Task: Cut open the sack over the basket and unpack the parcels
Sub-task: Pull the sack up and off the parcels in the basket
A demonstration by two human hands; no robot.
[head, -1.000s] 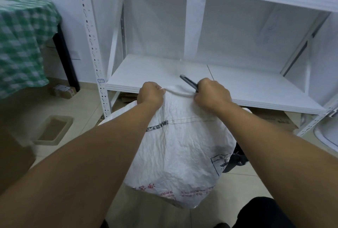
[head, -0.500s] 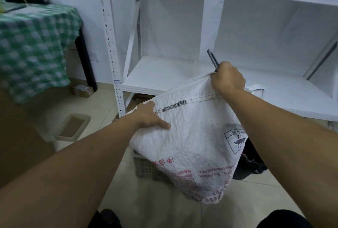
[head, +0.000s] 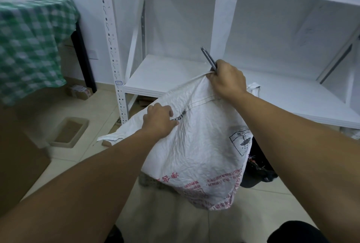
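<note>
step: sack (head: 198,151) hangs above basket (head: 148,181); seemingly uncut | fingers: right hand (head: 228,79) clenched round top corner plus dark cutter (head: 208,57); left hand (head: 158,121) pinches stitched seam | next: free cutter; slit seam

I'm seeing a crinkled, matt white woven-plastic sack (head: 194,145) with a stitched seam, a smooth dark metal blade (head: 208,58) above it, smooth white-painted shelf boards (head: 165,73), a soft green checked cloth (head: 29,38) and faintly shiny floor tiles (head: 78,164).
</note>
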